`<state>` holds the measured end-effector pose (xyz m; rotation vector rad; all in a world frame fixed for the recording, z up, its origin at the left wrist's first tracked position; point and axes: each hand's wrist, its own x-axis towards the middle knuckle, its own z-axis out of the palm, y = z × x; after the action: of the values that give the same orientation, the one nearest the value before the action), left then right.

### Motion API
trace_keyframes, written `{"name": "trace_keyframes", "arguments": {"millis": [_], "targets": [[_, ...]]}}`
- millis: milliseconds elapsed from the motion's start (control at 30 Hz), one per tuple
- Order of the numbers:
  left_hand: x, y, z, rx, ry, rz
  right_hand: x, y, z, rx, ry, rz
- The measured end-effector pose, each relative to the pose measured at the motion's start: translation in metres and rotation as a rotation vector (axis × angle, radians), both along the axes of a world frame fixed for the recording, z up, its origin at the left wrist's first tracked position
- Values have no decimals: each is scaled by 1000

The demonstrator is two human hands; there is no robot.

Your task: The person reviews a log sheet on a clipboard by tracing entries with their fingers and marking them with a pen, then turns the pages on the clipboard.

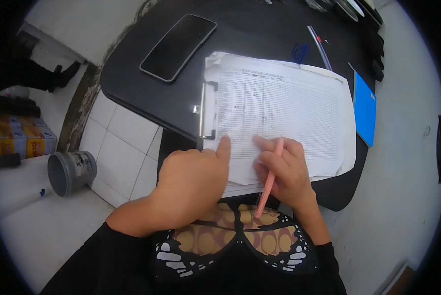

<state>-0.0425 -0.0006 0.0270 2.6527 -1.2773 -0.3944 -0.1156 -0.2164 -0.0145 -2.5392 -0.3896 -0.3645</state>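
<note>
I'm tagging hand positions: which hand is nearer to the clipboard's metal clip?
Left. The left hand is just below the metal clip in the picture, its index finger pointing onto the sheet; the right hand, holding the pink pen, is farther off to the right.

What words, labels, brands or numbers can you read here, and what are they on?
None reads clearly enough to quote.
Printed sheet: rows of entries, too small.
Grey bucket: dark lettering, too blurred.
Yellow boxes: markings, too blurred.
Blue notebook: a small mark, too small.
</note>
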Motion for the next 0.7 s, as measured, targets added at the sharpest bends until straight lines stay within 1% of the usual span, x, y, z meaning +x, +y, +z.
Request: {"name": "trace_keyframes", "arguments": {"millis": [233,333,533,700], "targets": [[0,-8,2,25,5,25,-14,-24,1,-37,-25,-109],[-1,-15,3,31,10,12,-15,-26,1,9,-43,-88],[-1,-28,0,-31,-22,-37,-14,-28,-2,41,-49,-70],[0,-39,-5,-98,13,-101,-15,-27,-3,41,-62,-74]]}}
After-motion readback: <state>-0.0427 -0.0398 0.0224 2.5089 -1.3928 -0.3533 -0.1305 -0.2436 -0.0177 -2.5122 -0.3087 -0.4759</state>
